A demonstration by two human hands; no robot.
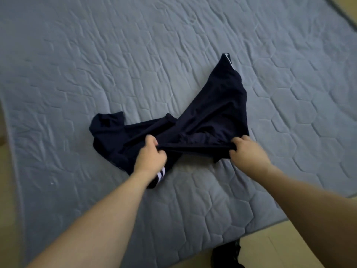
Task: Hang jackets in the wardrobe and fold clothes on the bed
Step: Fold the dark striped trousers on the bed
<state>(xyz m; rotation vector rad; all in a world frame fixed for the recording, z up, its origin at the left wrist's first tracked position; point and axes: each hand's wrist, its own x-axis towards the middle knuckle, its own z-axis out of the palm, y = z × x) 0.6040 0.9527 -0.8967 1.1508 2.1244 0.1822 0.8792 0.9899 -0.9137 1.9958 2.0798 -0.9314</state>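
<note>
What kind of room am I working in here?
Most likely a bedroom: a grey quilted mattress fills the view, a dark navy garment lies on it, gripped by both hands, left hand and right hand.

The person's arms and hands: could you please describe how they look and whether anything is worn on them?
Both forearms are bare up to the frame edge, with no sleeves showing. The left hand and right hand wear no gloves, and no watch, bracelet or ring is visible.
</note>
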